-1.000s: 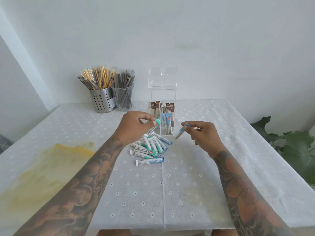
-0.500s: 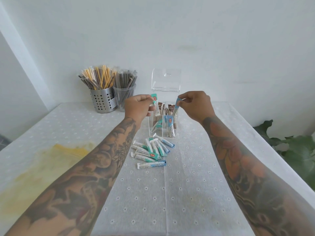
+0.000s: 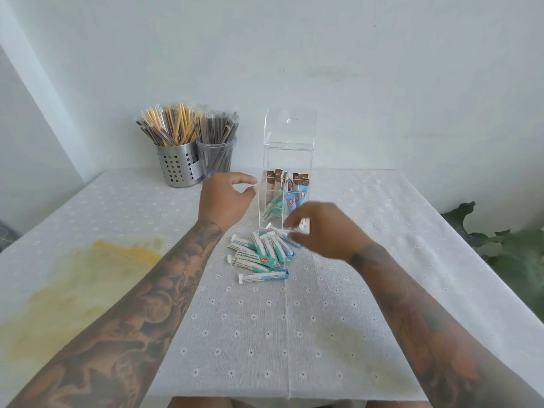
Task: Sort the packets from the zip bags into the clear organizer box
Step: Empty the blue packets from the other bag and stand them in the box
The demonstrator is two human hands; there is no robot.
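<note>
1. Clear organizer box (image 3: 287,184) stands upright toward the back of the worktop (image 3: 338,319), lid raised. Inside: brown packets (image 3: 275,179) at the rear, teal packets (image 3: 274,205) leaning in the front left compartment, blue packets (image 3: 297,197) in the front right.
2. Loose pile of teal and blue packets (image 3: 265,250) lies on the cloth just in front of the box; one blue-ended packet (image 3: 263,276) lies apart at the near edge of the pile.
3. Left hand (image 3: 226,201) hovers just left of the box, thumb and forefinger curled toward each other with a gap between; nothing held.
4. Right hand (image 3: 321,228) is low over the far right end of the pile, fingers spread and curled, motion-blurred. Whether the fingertips touch a packet cannot be told.
5. Perforated metal holder (image 3: 179,166) and clear cup (image 3: 217,156), both full of wrapped sticks, stand back left.
6. Yellow stain (image 3: 88,284) marks the cloth at left; plant leaves (image 3: 506,242) at right edge.
</note>
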